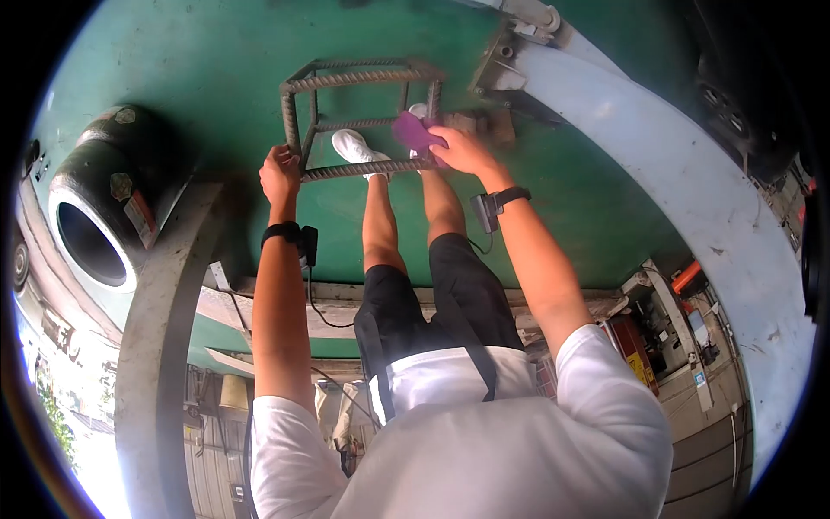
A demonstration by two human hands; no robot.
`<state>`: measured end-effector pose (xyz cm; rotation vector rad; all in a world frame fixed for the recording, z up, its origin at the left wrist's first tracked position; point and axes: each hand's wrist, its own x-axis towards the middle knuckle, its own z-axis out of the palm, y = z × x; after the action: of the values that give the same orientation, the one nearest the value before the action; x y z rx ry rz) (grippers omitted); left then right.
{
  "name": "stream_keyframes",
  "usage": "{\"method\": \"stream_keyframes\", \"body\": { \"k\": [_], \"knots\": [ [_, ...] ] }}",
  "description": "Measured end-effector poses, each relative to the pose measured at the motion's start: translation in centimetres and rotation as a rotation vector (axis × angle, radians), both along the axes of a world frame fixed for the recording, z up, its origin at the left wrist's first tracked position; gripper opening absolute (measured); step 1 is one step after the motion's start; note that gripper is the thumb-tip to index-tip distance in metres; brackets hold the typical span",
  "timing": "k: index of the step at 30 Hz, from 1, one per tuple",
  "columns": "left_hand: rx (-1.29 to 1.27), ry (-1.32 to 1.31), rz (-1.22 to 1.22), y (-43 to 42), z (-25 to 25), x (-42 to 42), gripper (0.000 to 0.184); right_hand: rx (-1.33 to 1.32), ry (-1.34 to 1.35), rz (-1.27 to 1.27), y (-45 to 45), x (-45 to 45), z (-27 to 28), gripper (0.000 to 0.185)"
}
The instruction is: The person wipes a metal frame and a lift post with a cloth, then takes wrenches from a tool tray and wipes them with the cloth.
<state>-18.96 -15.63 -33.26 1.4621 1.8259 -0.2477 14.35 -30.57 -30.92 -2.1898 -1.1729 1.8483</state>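
The frame (361, 81) is made of ridged bars, like a box with no sides. It is right between the two hands, and most of it lies past them, away from the body. Its long bars run across, from the left hand's side to the right hand's side.

The left hand (278, 176) is at the left end. Its fingers are curled in around the bar by the near corner. The right hand (462, 153) is at the other end, by the near right corner. Its fingers are pinched on a purple rag (411, 131), which hangs just left of that hand, over the right end bar. It is blurry, so I can't tell how hard the rag presses on the bar.

Both hands are about as near to the frame as each other, one at each end. Past the right hand are some blocks (484, 126) on the green floor (566, 208). I can't tell if the frame touches the floor.
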Motion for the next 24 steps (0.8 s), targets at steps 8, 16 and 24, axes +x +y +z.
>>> {"method": "stream_keyframes", "body": {
  "k": [8, 16, 24],
  "knots": [
    [-0.046, 0.05, 0.007, 0.3, 0.6, 0.3, 0.033, 0.336, 0.112, -0.443, 6.7, 4.1, 0.3, 0.055],
    [0.023, 0.06, -0.036, -0.4, 0.6, 0.6, 0.032, 0.66, -0.139, -0.543, 10.9, 3.0, 0.4, 0.051],
    [0.02, 0.072, -0.048, -0.4, 0.6, 0.7, 0.03, 0.901, -0.494, 0.068, 8.1, -1.6, -1.7, 0.034]
  ]
}}
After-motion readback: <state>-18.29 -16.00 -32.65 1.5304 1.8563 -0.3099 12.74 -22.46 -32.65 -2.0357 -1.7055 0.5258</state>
